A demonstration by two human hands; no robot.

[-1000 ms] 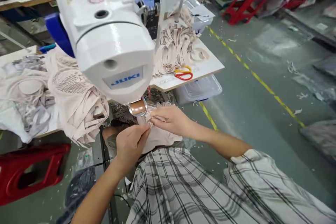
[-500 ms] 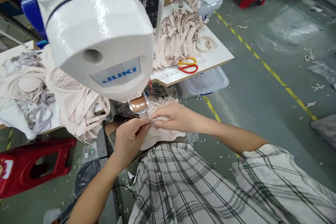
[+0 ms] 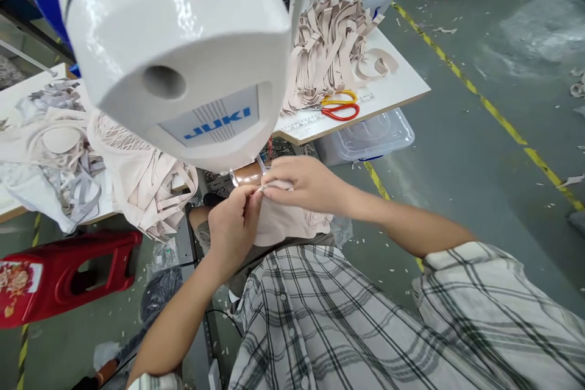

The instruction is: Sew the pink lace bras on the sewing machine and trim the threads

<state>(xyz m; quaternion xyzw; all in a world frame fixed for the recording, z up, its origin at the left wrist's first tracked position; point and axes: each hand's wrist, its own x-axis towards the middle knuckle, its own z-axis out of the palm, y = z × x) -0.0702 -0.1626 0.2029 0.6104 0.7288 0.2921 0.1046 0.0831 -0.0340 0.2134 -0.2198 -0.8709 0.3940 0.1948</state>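
A beige garment (image 3: 286,223) with a lace-like, gathered edge lies over my lap, below the head of a white sewing machine (image 3: 183,42). My left hand (image 3: 232,222) pinches the end of a narrow beige strap (image 3: 278,184) between thumb and fingertips. Close against it, my right hand (image 3: 313,184) is closed on the same strap, part of which shows between its thumb and forefinger. The fingertips of both hands meet just in front of the machine's copper-coloured part (image 3: 248,175). Whether the strap joins the garment is hidden by my hands.
Beige straps (image 3: 326,52) lie heaped on the white table (image 3: 402,88), with red-and-yellow-handled scissors (image 3: 340,106) beside them. A clear plastic box (image 3: 375,137) sits below. Beige bras (image 3: 146,186) are piled at left, above a red stool (image 3: 98,274).
Both hands have risen a little toward the machine head, still pinching together. More of the strap shows in my right hand. The whole view has shifted slightly.
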